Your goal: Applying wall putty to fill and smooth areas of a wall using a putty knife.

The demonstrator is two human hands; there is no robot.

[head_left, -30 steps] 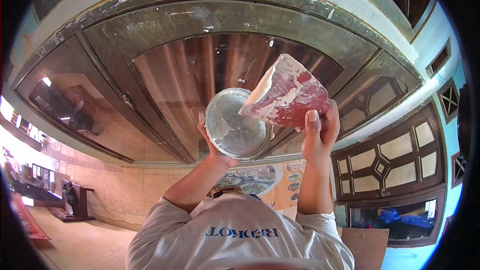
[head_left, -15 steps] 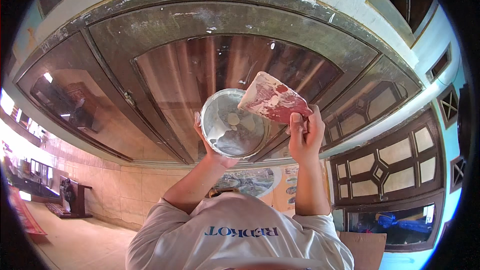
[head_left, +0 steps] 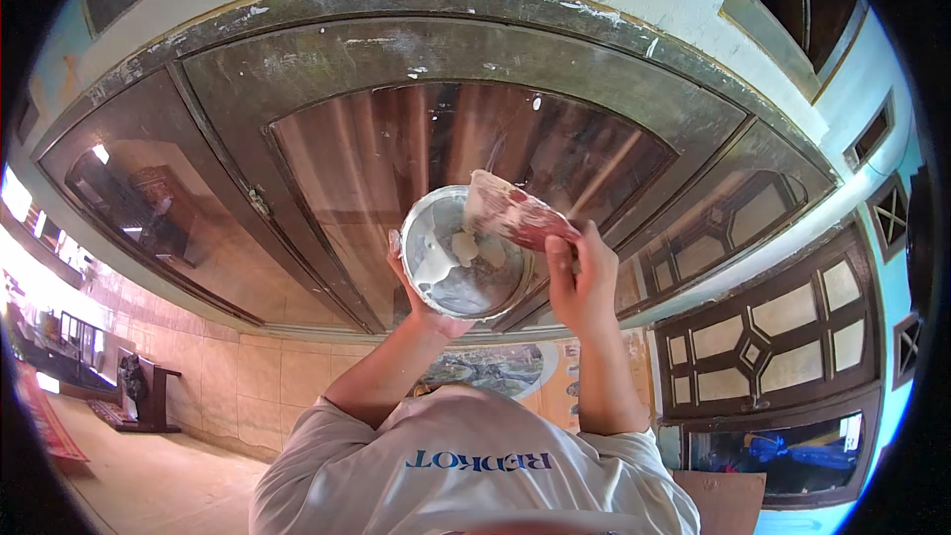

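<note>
My left hand (head_left: 424,303) grips a round pale container (head_left: 432,286) by its side and underside. Grey-white paste lines the inside, with lighter lumps near the middle. My right hand (head_left: 584,277) is closed on a flat red scraper (head_left: 525,220), which is smeared with pale paste. The scraper's far end reaches over the container's upper right part, near the lumps; whether it touches them I cannot tell.
A worn dark wooden panelled front (head_left: 466,40) with glass panes spans the view behind the container. A dark wooden door (head_left: 768,376) stands at the right, beside a cardboard sheet (head_left: 718,495). Dark furniture (head_left: 139,391) stands on the tiled floor (head_left: 168,451) at the left.
My right hand and the scraper have moved left and toward the container, the scraper's end lowering to its inside. The container has shifted only slightly.
</note>
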